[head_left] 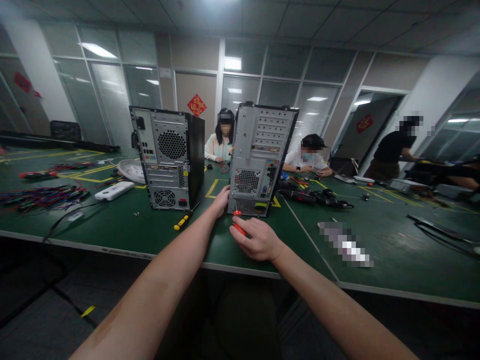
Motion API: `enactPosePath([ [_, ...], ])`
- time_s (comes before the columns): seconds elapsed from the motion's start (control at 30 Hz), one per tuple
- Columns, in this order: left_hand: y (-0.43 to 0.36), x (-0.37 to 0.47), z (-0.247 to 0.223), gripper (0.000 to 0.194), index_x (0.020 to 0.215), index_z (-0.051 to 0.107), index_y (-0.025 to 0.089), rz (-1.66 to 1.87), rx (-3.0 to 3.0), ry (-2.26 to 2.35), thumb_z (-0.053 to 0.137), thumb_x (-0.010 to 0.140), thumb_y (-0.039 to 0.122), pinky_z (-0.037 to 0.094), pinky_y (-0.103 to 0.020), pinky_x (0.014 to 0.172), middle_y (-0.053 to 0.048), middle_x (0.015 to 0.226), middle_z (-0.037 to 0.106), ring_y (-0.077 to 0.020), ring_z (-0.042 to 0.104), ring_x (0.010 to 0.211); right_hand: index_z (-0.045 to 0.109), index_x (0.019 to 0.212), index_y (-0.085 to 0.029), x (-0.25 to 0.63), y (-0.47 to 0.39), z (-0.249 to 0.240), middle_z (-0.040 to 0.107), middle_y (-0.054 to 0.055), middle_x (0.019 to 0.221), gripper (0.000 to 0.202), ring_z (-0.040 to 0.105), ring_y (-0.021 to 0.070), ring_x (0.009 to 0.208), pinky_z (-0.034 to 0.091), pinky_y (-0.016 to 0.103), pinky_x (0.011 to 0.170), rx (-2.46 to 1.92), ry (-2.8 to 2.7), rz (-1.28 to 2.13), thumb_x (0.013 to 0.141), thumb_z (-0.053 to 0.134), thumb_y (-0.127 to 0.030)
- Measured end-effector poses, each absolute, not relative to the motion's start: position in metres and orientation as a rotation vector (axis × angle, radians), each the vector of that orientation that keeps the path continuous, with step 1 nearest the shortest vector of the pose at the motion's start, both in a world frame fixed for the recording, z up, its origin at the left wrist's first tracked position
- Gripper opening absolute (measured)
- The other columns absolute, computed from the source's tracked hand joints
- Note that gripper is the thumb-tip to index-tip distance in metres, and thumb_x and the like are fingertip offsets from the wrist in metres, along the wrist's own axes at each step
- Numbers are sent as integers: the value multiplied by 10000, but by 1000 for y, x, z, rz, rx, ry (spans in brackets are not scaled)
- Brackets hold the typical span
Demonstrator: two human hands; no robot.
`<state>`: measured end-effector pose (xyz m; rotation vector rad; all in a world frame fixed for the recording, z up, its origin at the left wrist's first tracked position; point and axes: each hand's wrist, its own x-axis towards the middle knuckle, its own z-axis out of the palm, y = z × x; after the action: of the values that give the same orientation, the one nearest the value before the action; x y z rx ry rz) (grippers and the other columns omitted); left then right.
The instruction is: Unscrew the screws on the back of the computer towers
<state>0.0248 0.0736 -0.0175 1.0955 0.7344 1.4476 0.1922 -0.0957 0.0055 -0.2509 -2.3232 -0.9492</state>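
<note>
Two computer towers stand upright on the green table with their rear panels facing me. My right hand (257, 239) is closed round the red handle of a screwdriver (239, 229). Its shaft points up at the lower left part of the right-hand computer tower (243, 140); whether the tip sits in a screw is too small to tell. Against that tower's left side rests my left hand (222, 201), its fingers mostly hidden. The left-hand computer tower (170, 170) has a yellow-and-black screwdriver (182, 222) lying in front of it.
Bundled wires (45, 197), a white power strip (114, 190) and a white basket (131, 170) lie to the left. Black cables (330, 198) and a blurred flat object (345, 244) are on the right. Two people sit across the table (393, 250); another person stands at the far right.
</note>
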Motion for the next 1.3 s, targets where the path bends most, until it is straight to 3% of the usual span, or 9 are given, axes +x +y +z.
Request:
enactPosePath([
  [0.67,74,23,-19,342,1153,700,241,1443,1119,733,643,818,279,553,-340,990,-31,1118,767,-207,701,1077,622,1267,-137,191,-94,5,670,219,1273,304,656,206,892,483,351,746,-246,-2297,-988,976,561,-197],
  [1.3,73,23,-16,319,1114,709,235,1431,1095,774,617,808,230,551,-317,994,-26,1185,757,-201,678,1139,575,1259,-153,190,-92,2,686,218,1208,276,688,211,943,556,350,764,-248,-2268,-956,1014,598,-276],
])
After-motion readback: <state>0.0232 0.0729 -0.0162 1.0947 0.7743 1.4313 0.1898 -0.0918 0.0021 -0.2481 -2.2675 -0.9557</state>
